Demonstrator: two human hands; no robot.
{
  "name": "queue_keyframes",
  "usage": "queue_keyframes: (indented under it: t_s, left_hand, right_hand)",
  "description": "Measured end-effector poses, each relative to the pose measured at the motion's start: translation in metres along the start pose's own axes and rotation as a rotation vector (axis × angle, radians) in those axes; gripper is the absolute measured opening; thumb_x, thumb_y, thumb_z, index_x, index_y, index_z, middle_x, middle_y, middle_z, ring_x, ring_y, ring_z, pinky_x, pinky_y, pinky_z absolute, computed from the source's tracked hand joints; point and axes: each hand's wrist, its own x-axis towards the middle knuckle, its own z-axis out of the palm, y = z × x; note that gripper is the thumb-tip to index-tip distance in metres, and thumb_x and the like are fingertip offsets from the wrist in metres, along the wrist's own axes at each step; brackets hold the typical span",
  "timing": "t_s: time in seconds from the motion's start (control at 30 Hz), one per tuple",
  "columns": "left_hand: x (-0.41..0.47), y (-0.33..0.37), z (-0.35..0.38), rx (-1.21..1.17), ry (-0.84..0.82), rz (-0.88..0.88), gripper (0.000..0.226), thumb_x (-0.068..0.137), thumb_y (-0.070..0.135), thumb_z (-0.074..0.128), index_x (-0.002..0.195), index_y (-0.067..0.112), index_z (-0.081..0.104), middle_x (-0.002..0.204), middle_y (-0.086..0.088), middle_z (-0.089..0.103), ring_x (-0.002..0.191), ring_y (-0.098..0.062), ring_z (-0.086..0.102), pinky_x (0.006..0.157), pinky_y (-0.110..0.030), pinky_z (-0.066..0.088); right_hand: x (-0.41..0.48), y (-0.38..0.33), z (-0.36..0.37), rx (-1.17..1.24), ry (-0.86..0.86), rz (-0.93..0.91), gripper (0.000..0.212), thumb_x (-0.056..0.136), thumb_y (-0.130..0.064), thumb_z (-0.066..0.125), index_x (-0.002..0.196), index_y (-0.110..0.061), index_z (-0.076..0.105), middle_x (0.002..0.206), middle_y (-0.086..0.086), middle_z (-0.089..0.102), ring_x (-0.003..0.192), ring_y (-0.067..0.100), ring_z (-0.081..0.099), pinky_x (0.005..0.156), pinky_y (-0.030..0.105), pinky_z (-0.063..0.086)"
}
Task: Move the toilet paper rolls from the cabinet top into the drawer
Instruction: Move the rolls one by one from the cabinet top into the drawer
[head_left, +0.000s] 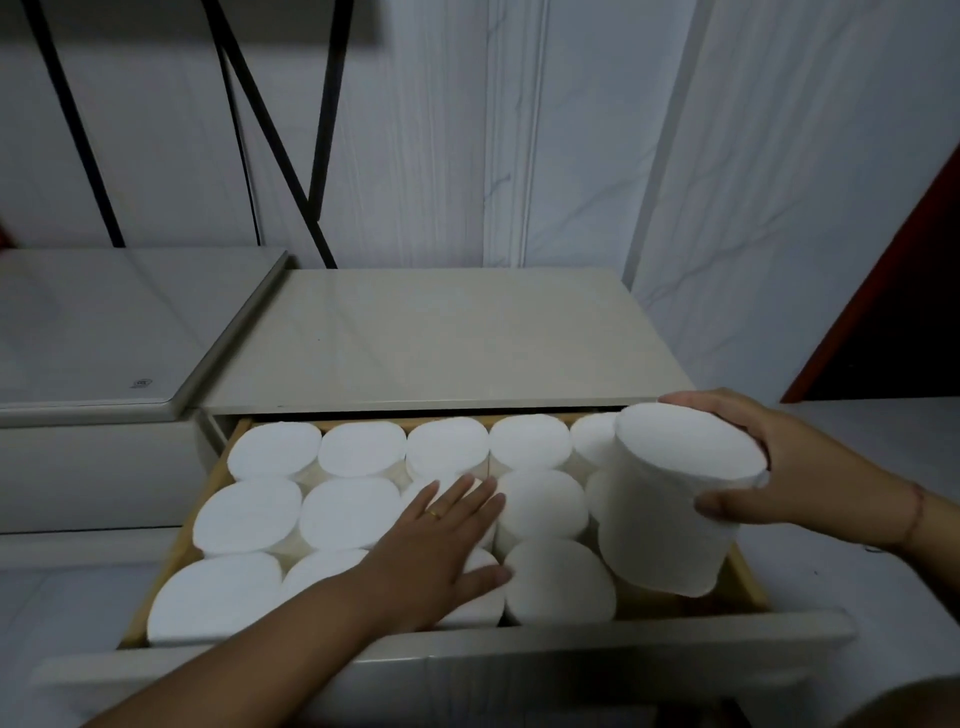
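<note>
The pulled-out drawer (748, 582) holds several white toilet paper rolls (353, 512) standing on end in rows. My right hand (789, 467) grips one more white roll (675, 499), tilted, over the drawer's right end. My left hand (441, 540) lies flat, fingers spread, on the rolls in the middle of the drawer. The beige cabinet top (415, 338) behind the drawer carries no rolls.
A lower white cabinet with a glossy top (104, 322) adjoins on the left. Black metal legs (270, 130) stand against the white marbled wall behind. A dark red edge (883, 260) shows at the far right.
</note>
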Motion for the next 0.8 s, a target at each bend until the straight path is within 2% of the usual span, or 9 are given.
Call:
queue_keyframes:
  t_s: [0.1,0.23,0.33,0.7,0.8]
  left_hand:
    - [0.000,0.001,0.000,0.006,-0.002,-0.005,0.082,0.081,0.075,0.001,0.151,0.032,-0.008,0.153,0.014,-0.020,0.141,-0.006,-0.026,0.114,-0.029,-0.018]
    - [0.000,0.001,0.000,0.007,-0.003,-0.010,0.082,0.081,0.075,0.001,0.151,0.032,-0.008,0.154,0.014,-0.019,0.141,-0.006,-0.026,0.114,-0.028,-0.018]
    - [0.000,0.001,0.000,0.012,0.002,-0.012,0.082,0.081,0.075,0.001,0.150,0.032,-0.008,0.154,0.014,-0.019,0.141,-0.006,-0.026,0.113,-0.028,-0.019]
    - [0.000,0.001,0.002,0.014,0.015,-0.007,0.079,0.083,0.073,0.004,0.150,0.033,-0.008,0.154,0.014,-0.019,0.141,-0.007,-0.026,0.113,-0.028,-0.021]
    - [0.001,0.001,0.003,0.012,0.021,-0.010,0.078,0.083,0.073,0.004,0.150,0.034,-0.008,0.153,0.016,-0.020,0.140,-0.005,-0.028,0.111,-0.027,-0.023]
  right_hand:
    - [-0.010,0.001,-0.003,0.003,-0.038,-0.030,0.079,0.053,-0.053,0.075,0.125,-0.047,0.042,0.117,-0.031,0.048,0.111,-0.006,0.047,0.078,0.011,0.051]
    - [-0.016,0.003,-0.005,0.003,-0.073,-0.039,0.080,0.053,-0.051,0.077,0.124,-0.055,0.039,0.119,-0.029,0.047,0.112,-0.005,0.046,0.079,0.010,0.051]
    - [-0.020,0.008,-0.007,-0.003,-0.107,-0.047,0.083,0.054,-0.050,0.079,0.126,-0.054,0.038,0.120,-0.026,0.047,0.113,-0.003,0.047,0.082,0.012,0.051]
    - [-0.011,0.015,-0.009,-0.052,-0.173,-0.091,0.083,0.055,-0.053,0.078,0.125,-0.059,0.034,0.122,-0.033,0.044,0.116,-0.007,0.044,0.083,0.003,0.044]
    - [-0.012,0.018,-0.006,-0.092,-0.177,-0.093,0.084,0.057,-0.054,0.078,0.129,-0.053,0.033,0.122,-0.031,0.044,0.117,-0.006,0.044,0.084,0.005,0.046]
